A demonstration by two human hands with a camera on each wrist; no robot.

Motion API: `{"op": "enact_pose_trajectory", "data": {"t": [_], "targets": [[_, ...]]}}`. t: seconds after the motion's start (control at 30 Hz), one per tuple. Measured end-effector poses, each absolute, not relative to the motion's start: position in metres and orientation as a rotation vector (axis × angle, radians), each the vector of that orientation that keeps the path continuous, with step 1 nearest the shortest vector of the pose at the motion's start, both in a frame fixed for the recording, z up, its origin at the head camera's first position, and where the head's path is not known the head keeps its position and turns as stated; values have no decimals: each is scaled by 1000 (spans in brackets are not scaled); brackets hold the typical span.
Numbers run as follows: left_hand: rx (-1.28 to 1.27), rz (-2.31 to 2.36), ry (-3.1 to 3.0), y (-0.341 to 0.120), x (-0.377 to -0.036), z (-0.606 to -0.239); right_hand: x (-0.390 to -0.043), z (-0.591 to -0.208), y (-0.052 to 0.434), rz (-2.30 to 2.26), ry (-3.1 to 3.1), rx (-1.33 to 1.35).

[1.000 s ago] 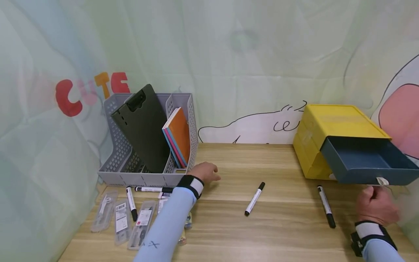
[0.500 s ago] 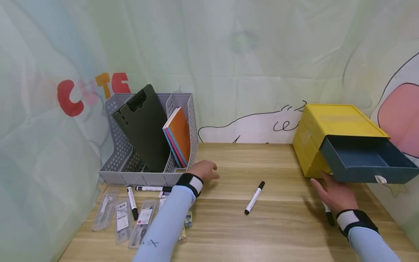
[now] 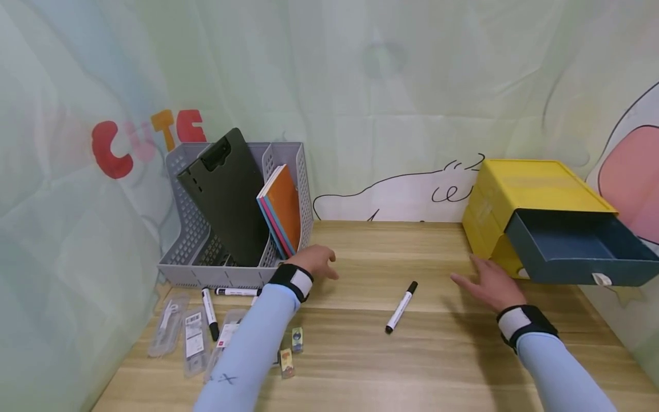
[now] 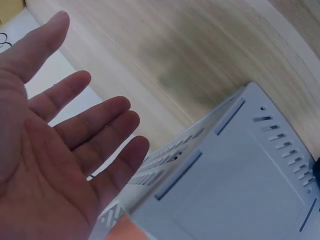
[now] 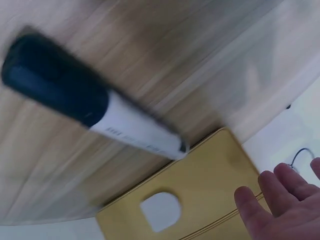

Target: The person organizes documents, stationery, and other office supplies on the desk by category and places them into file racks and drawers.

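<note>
Nearest me on the wooden worktop (image 3: 360,366) I see small flat packets (image 3: 193,343) of clear plastic at the left, with two slim markers beside them. Just past those, my left hand (image 3: 315,261) rests by the front corner of the grey perforated file tray (image 3: 206,274); its grip is slack, fingers straight and spread, holding nothing, as the left wrist view shows plainly. In the middle lies the white marker (image 3: 401,306), a smooth round barrel with a black cap; its long axis runs diagonally, cap end pointing away and to the right, the other end toward me and left. It lies apart from both hands. My right hand (image 3: 489,284) hovers flat to the marker's right, grip open, fingers extended toward the left, empty. Just beyond it sits the boxy yellow drawer unit (image 3: 515,189), its dark blue drawer (image 3: 576,252) pulled out. At the back, the tray holds a dark clipboard (image 3: 226,200) leaning tilted and coloured notebooks (image 3: 280,209).
</note>
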State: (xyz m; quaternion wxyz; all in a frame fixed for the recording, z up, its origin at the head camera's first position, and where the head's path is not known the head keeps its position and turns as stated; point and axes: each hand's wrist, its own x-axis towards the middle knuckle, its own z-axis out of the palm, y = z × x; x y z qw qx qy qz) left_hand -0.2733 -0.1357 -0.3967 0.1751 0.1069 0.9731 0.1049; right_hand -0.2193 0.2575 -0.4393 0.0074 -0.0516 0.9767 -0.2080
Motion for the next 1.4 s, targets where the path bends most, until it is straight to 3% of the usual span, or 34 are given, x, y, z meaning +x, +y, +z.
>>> {"op": "enact_pose_trajectory", "data": {"t": [0.7,1.4], "targets": [[462,84,2759,-127,-250,-396,-219,-435,241,-571,3056,-155],[575,-185,2866,-40,-230,-432,-222,-445,228,-549,3019,-168]]}}
